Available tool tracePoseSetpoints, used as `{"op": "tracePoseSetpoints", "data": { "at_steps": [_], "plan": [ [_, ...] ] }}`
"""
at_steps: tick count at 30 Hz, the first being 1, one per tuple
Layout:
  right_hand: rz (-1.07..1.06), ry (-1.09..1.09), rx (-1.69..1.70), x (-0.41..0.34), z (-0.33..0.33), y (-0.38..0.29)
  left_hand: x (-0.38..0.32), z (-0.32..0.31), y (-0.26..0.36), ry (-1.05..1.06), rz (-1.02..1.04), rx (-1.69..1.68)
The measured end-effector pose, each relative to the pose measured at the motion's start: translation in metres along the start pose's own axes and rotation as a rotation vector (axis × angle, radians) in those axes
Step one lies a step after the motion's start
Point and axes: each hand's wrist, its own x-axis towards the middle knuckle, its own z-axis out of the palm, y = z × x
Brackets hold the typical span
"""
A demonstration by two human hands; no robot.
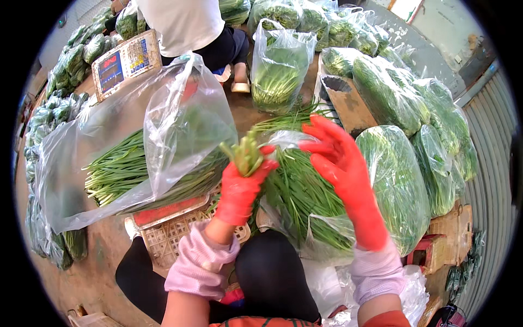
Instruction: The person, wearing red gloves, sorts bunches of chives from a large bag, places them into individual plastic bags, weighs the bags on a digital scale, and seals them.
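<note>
My left hand (pixel 244 180), in a red rubber glove, grips a bunch of green stalks (pixel 246 153), cut ends upward. My right hand (pixel 337 157), gloved the same way, is raised with its fingers apart and holds nothing. Below and between the hands lie long green leafy vegetables (pixel 306 196) in an opened clear plastic bag. To the left, a large clear plastic bag (pixel 175 135) partly covers a pile of long flat green stalks (pixel 122 167). That pile lies over a red-topped surface (pixel 171 210) above a plastic crate (pixel 171 237).
A digital scale display (pixel 126 65) stands at the upper left, near a person in a white top (pixel 184 24). An upright bag of greens (pixel 280 73) is ahead. Filled bags (pixel 394 184) are piled on the right, by a corrugated wall (pixel 490 163); more bags (pixel 73 65) line the far left.
</note>
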Motion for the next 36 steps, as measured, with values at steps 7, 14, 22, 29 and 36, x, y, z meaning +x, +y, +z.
{"op": "tracePoseSetpoints", "data": {
  "at_steps": [7, 14, 22, 29, 36],
  "plan": [
    [0.440, -0.241, -1.356, -0.099, -0.017, 0.223, -0.032, -0.027, 0.028, -0.018, -0.099, 0.099],
    [0.454, -0.206, -1.338, -0.089, -0.030, 0.239, -0.035, -0.047, 0.026, -0.142, -0.289, 0.096],
    [0.269, 0.199, -0.336, -0.040, 0.031, 0.168, -0.020, -0.044, -0.040, -0.275, -0.553, -0.016],
    [0.305, 0.165, -0.706, 0.026, 0.042, 0.239, -0.011, -0.065, -0.041, -0.131, -0.646, 0.036],
    [0.296, -0.368, -1.225, 0.070, 0.006, 0.259, -0.023, -0.079, -0.047, -0.128, -0.673, 0.008]
  ]
}}
